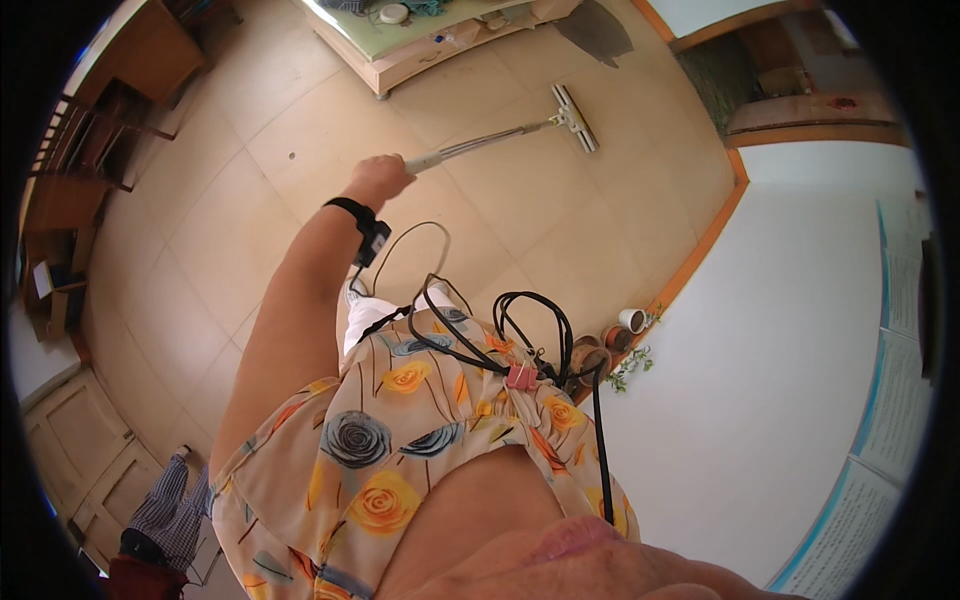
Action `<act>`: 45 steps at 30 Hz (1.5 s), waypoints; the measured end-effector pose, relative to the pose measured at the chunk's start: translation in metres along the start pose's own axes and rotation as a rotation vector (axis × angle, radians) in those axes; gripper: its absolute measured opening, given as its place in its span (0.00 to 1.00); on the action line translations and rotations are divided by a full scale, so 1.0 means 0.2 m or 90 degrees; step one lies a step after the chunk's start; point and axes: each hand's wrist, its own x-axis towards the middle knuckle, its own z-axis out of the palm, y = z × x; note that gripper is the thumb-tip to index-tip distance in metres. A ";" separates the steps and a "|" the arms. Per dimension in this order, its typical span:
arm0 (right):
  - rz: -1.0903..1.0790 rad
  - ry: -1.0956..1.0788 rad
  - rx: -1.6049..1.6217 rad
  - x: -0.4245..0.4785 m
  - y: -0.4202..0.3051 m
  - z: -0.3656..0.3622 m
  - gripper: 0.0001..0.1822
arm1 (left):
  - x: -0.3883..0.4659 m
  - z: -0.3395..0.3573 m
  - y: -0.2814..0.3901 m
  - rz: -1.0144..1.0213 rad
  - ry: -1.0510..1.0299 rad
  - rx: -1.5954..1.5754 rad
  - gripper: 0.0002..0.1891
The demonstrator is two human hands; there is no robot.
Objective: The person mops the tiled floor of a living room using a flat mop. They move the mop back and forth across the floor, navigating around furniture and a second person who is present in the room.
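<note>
My left hand (380, 178) is closed around the pale grip of a squeeze mop (487, 139). The mop's metal pole runs away to the right, and its wide, flat head (575, 118) rests on the tiled floor (495, 202). A black strap with a small device (370, 236) circles my left wrist, and a thin cable hangs from it. My right hand is out of view. At the front of my flowered top, black cables (536, 300) are gathered near a pink binder clip (521, 377).
A low cabinet (420, 64) stands ahead, with a dark patch (596, 34) on the floor beside it. Potted plants (617, 339) line the white wall (720, 300) at right. A wooden chair (101, 135) stands left. Another person in checked trousers (169, 502) is at lower left.
</note>
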 end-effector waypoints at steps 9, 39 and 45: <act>-0.014 -0.058 -0.024 0.24 -0.20 0.00 0.07 | -0.42 -0.18 -0.54 -0.076 0.002 0.116 0.22; -0.138 -0.049 -0.245 0.28 -0.96 -0.06 0.10 | -0.92 0.47 -0.32 -0.198 -0.097 -0.070 0.23; -0.137 -0.024 -0.252 0.48 -0.77 -0.20 0.12 | -0.44 0.43 -0.13 -0.145 -0.057 -0.100 0.23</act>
